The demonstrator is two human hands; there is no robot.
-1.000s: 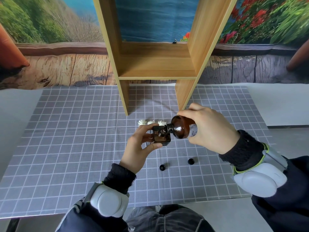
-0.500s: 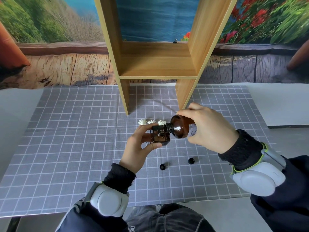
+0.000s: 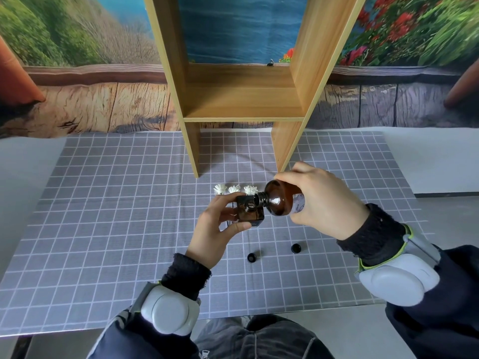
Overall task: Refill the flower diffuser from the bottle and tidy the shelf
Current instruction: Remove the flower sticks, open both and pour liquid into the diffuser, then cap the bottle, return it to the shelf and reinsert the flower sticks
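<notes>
Amber glass, two items, both lifted off the counter [image 3: 103, 229] on its grid cloth.

Item one: the bottle [image 3: 278, 202], tipped nearly level in my right hand [image 3: 321, 203], fingers [image 3: 293, 174] curled over its body, neck resting at the diffuser's mouth so the liquid should run straight in.

Item two: the flower diffuser [image 3: 250, 212], square jar, pinched by my left hand [image 3: 215, 234], thumb on the near face, fingertips on the top far edge, held close under the neck to catch the pour.

Item three: white flowers [image 3: 234, 189], laid aside behind the jar (out of the way).

Item four: two black caps [image 3: 273, 252], off, near my wrists.

Item five: wooden shelf [image 3: 243, 102], behind.
</notes>
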